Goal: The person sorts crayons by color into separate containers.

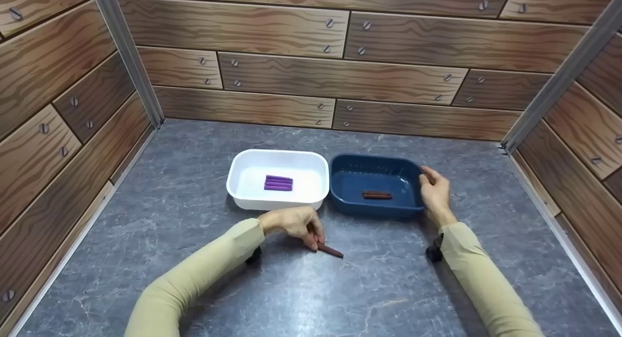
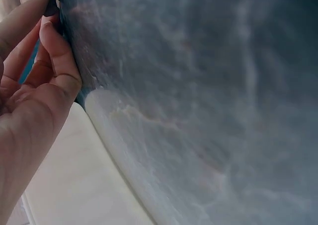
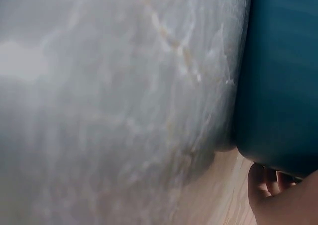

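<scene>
My left hand [image 1: 297, 224] pinches one end of a thin brown stick [image 1: 330, 250] between thumb and fingers, low over the tabletop in front of the tubs. In the left wrist view the left hand [image 2: 37, 81] has bent fingers, and the stick is mostly hidden. At the right end of a dark blue tub [image 1: 376, 212], my right hand [image 1: 436, 191] grips the rim; its fingers curl against the outer wall in the right wrist view. Inside that tub lie two brown sticks [image 1: 377, 195]. Several purple sticks [image 1: 278, 183] lie side by side in a white tub [image 1: 277, 202].
The two tubs stand side by side, nearly touching, on a grey marbled tabletop [image 1: 369, 288]. Wood-patterned panels [image 1: 282, 75] wall the back and both sides, with grey metal posts [image 1: 129, 55] at the corners.
</scene>
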Demonstrator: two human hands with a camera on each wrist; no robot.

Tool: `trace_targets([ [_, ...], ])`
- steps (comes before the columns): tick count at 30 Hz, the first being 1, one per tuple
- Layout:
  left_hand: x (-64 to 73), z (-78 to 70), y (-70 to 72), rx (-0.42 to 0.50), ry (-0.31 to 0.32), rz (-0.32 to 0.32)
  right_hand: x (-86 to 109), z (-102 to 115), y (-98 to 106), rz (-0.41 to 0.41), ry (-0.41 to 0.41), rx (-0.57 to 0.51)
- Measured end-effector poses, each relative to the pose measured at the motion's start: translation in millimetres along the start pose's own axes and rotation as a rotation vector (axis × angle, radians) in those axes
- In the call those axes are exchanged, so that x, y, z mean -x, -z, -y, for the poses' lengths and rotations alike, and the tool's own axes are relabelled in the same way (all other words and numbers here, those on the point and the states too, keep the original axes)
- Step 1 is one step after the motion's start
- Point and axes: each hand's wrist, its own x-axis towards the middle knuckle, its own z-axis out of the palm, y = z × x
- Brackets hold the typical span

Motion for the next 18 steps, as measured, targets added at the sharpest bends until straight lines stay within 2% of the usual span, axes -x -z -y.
trace_targets([
  [6, 1.3, 2.1, -0.9, 0.071, -0.007, -0.011, 0.9, 0.0, -0.8, 0.002, -0.007, -0.001],
  [12, 1.5, -1.3, -0.4, 0.049, -0.101, -0.041, 1.3, 0.0, -0.4, 0.0, 0.011, -0.006],
  [18, 2.0, -7.5, 1.8, 0.093, -0.16, -0.073, 0.5, 1.0, -0.3, 0.002, 0.006, -0.003],
])
